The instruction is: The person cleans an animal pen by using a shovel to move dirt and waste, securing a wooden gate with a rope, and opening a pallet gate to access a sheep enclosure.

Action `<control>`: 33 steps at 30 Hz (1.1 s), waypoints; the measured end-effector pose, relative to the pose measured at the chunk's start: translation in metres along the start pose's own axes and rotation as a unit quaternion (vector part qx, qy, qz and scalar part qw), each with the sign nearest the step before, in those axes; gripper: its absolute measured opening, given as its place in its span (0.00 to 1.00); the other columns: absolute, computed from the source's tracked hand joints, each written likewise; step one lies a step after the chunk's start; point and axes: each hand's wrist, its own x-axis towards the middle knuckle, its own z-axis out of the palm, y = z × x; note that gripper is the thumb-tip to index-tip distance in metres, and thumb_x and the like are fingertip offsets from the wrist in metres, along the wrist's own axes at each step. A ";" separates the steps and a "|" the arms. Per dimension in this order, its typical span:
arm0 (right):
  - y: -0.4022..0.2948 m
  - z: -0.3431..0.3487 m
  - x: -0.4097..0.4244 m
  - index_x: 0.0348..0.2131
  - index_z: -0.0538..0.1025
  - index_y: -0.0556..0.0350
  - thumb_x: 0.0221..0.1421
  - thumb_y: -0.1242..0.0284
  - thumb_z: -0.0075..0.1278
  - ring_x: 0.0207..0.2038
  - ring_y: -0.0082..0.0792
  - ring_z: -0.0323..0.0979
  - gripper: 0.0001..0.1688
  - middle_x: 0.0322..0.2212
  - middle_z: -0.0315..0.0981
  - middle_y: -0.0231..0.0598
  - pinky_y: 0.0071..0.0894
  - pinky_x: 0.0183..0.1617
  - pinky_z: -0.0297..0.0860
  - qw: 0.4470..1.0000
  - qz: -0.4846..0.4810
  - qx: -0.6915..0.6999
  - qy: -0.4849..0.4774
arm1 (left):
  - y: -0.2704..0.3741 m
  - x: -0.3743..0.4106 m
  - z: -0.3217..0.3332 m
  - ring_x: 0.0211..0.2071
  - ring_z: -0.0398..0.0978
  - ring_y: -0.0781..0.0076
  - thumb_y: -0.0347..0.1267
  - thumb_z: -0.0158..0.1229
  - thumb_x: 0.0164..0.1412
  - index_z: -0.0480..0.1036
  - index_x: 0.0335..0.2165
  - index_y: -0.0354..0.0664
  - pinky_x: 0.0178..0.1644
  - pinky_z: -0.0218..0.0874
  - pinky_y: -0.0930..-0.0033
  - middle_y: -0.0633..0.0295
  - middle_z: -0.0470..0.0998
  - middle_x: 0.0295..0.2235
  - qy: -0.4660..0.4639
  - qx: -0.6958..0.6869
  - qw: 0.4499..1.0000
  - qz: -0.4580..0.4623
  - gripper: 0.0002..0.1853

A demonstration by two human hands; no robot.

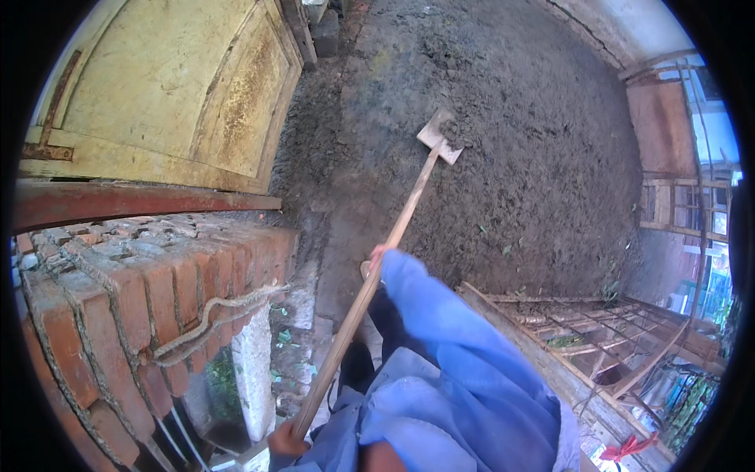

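Observation:
A long wooden handle (348, 321) runs up from the lower left to a flat shovel blade (436, 137), which has dark soil over its right edge. My left hand (287, 439) grips the handle near its lower end. Further up the shaft, my right hand (380, 255) is closed around it, at the end of a blue sleeve. The blade rests on or just over dark, damp soil (519, 177) that covers the ground; whether it touches cannot be told. A shoe shows partly behind the handle, by my right hand.
At left stand a weathered yellow wooden door (159, 82), a red beam (147, 203) and a brick wall (130, 295) with rope on it. A wooden frame with bars (566, 360) lies at lower right. A pale wall (619, 29) borders the soil at upper right.

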 end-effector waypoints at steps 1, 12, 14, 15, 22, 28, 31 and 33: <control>-0.039 -0.016 0.018 0.23 0.69 0.62 0.44 0.68 0.46 0.17 0.47 0.68 0.12 0.13 0.64 0.45 0.48 0.24 0.69 0.999 -0.011 0.014 -0.035 | 0.022 0.022 0.013 0.24 0.76 0.60 0.31 0.67 0.28 0.74 0.28 0.39 0.32 0.66 0.62 0.50 0.76 0.22 0.036 0.005 0.999 0.009 0.20; -0.153 0.071 -0.060 0.25 0.70 0.58 0.44 0.77 0.54 0.17 0.35 0.67 0.06 0.17 0.67 0.39 0.35 0.21 0.66 0.896 -0.001 -0.134 0.424 | 0.011 0.103 0.087 0.25 0.75 0.67 0.29 0.64 0.32 0.75 0.30 0.36 0.33 0.66 0.66 0.54 0.76 0.21 -0.077 -0.155 0.983 0.060 0.19; -0.158 0.059 -0.053 0.25 0.72 0.61 0.41 0.78 0.54 0.19 0.38 0.69 0.07 0.17 0.67 0.40 0.37 0.23 0.68 0.871 -0.055 -0.193 0.447 | 0.008 0.119 0.098 0.26 0.76 0.61 0.34 0.66 0.33 0.75 0.30 0.36 0.34 0.66 0.61 0.49 0.76 0.23 -0.088 -0.033 0.991 0.097 0.19; -0.159 0.059 -0.052 0.25 0.72 0.63 0.40 0.78 0.55 0.20 0.39 0.71 0.08 0.16 0.68 0.40 0.39 0.24 0.70 0.858 -0.080 -0.222 0.456 | 0.014 0.125 0.101 0.27 0.76 0.60 0.34 0.66 0.33 0.75 0.30 0.36 0.34 0.66 0.61 0.49 0.76 0.23 -0.059 -0.025 0.995 0.082 0.20; -0.216 0.055 -0.028 0.24 0.71 0.62 0.44 0.75 0.52 0.17 0.36 0.69 0.07 0.15 0.68 0.41 0.34 0.22 0.69 0.929 -0.159 -0.092 0.320 | 0.105 0.163 0.055 0.28 0.77 0.58 0.36 0.68 0.30 0.75 0.31 0.39 0.33 0.67 0.61 0.51 0.78 0.25 -0.074 -0.164 0.977 0.117 0.23; -0.103 0.059 -0.113 0.26 0.69 0.61 0.42 0.75 0.55 0.17 0.41 0.70 0.10 0.16 0.68 0.45 0.41 0.21 0.71 0.946 -0.234 -0.048 0.217 | -0.028 0.137 0.078 0.32 0.75 0.48 0.42 0.65 0.34 0.74 0.30 0.44 0.37 0.66 0.54 0.48 0.77 0.27 0.019 0.120 0.984 0.129 0.21; -0.051 0.108 -0.180 0.26 0.69 0.59 0.43 0.76 0.55 0.17 0.40 0.69 0.10 0.15 0.66 0.42 0.40 0.20 0.71 0.944 -0.124 0.042 0.303 | -0.146 0.093 0.106 0.33 0.74 0.46 0.45 0.60 0.40 0.73 0.32 0.48 0.37 0.64 0.51 0.49 0.76 0.28 -0.035 0.102 0.989 0.105 0.19; -0.013 0.097 -0.195 0.28 0.70 0.59 0.42 0.74 0.58 0.15 0.39 0.66 0.13 0.14 0.65 0.40 0.39 0.19 0.69 0.937 -0.083 0.073 0.331 | -0.259 0.087 0.152 0.32 0.74 0.46 0.47 0.56 0.44 0.72 0.32 0.49 0.36 0.64 0.49 0.49 0.76 0.27 -0.072 0.106 0.988 0.090 0.18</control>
